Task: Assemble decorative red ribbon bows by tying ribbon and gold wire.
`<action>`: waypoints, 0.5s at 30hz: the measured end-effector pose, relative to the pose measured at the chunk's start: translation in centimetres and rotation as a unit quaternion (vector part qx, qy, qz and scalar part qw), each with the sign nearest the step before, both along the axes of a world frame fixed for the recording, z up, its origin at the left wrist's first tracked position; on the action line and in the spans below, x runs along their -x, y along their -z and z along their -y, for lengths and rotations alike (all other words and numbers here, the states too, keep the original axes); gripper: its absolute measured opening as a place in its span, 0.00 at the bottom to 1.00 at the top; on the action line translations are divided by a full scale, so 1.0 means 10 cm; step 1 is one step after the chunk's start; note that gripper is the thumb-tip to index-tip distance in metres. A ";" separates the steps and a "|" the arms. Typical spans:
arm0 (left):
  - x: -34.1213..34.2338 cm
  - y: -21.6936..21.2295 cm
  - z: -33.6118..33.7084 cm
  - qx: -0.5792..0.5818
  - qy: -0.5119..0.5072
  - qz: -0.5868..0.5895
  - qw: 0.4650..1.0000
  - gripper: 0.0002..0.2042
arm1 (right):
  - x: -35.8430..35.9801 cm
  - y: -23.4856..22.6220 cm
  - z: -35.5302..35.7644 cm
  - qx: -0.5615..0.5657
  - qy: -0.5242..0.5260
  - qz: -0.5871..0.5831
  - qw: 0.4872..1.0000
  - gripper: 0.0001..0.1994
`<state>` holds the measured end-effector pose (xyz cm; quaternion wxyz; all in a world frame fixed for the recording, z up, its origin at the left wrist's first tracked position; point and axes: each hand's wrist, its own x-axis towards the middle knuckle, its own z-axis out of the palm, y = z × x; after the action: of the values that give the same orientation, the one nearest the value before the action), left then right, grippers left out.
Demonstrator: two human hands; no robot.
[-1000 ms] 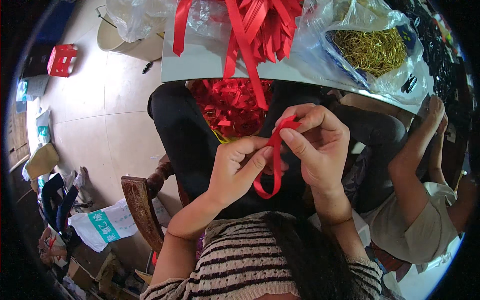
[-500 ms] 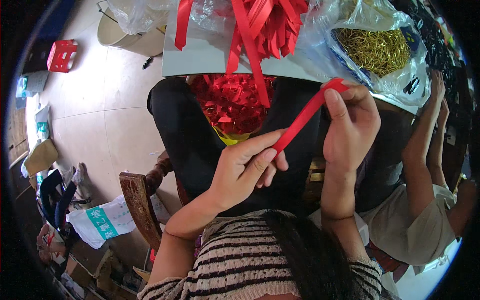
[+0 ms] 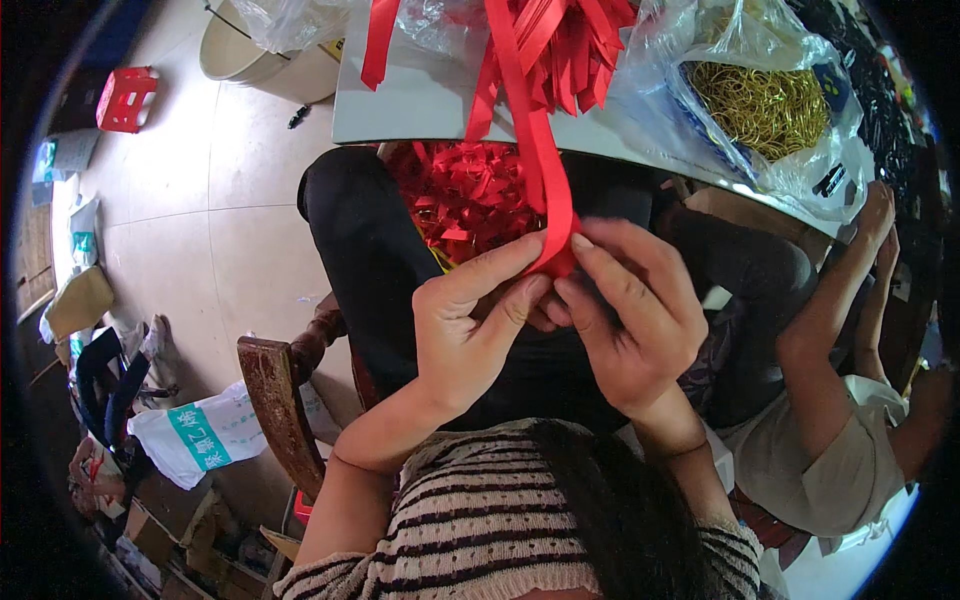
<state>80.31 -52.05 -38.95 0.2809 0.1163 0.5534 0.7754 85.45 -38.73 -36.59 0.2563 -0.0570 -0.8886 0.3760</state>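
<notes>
In front of my lap, a red ribbon point(image 3: 562, 205) runs down to my two hands and bends at its lower end. My left hand point(image 3: 465, 320) pinches that end between thumb and forefinger. Close against it, my right hand point(image 3: 640, 315) has its thumb and fingertips on the same ribbon; its fingers are slightly blurred. The fingers partly hide the bend. Beyond the hands, a bunch of red ribbon strips point(image 3: 565, 60) hangs over the table edge. Between my knees, a container holds a heap of small red ribbon pieces point(image 3: 465, 195).
On the white table point(image 3: 400, 105), a plastic-lined tray holds gold cords point(image 3: 770, 105). A beige bucket point(image 3: 250, 60) and a red stool point(image 3: 127, 98) stand on the floor at the left. A wooden chair arm point(image 3: 275, 395) is by my left side. Another person's arm point(image 3: 835, 290) reaches in at the right.
My right hand has come down and left to meet my left hand. The ribbon, stretched diagonally between the hands before, now bends at my fingertips. The view has shifted slightly.
</notes>
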 end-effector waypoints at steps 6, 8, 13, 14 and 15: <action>0.03 -0.09 -0.01 0.010 0.023 0.001 1.000 0.17 | -0.02 0.08 -0.10 0.305 -0.053 0.077 0.948 0.11; 0.05 -0.15 -0.04 0.027 0.028 0.023 0.999 0.16 | -0.02 0.09 -0.17 0.365 -0.101 0.105 0.920 0.10; 0.18 -0.07 0.07 0.126 0.015 -0.021 0.992 0.09 | -0.03 -0.05 -0.22 -0.166 -0.100 -0.027 0.981 0.11; 0.18 -0.08 0.03 0.035 0.059 0.045 0.997 0.10 | -0.07 -0.06 -0.18 -0.212 -0.083 -0.034 0.973 0.11; 0.17 -0.10 0.01 -0.058 0.103 0.111 0.987 0.11 | -0.09 -0.05 -0.16 -0.257 -0.066 -0.042 0.963 0.11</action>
<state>78.56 -52.12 -37.91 0.4115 0.1020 0.4585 0.7811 86.38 -37.18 -36.13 0.2739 0.0850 -0.9457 0.1528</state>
